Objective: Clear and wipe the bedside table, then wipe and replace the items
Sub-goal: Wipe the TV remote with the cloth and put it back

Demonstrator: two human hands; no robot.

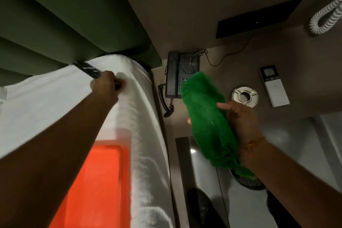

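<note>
The clearing looks barely begun — the left hand [106, 84] is closed around a dark, slim object [88, 70], a remote by its shape, and holds it over the white bed [46, 98], well to the left of the table. Whether it touches the sheet I cannot tell; the hand is blurred.

The right hand [238, 116] grips a green cloth [205, 116], thick and fuzzy, bunched into a long roll that hangs over the bedside table [231, 72]. Beyond its tip sits a black corded telephone [178, 74], hard plastic, its coiled cord trailing toward the table's front edge. Just beyond the right hand's knuckles lies a round white ashtray [244, 96], glossy, with notches in the rim; to the right of that, a flat white remote with a small screen [274, 85].

So three items remain on the smooth brown top — by my judgement no wiping can properly start until they are moved off.
</note>
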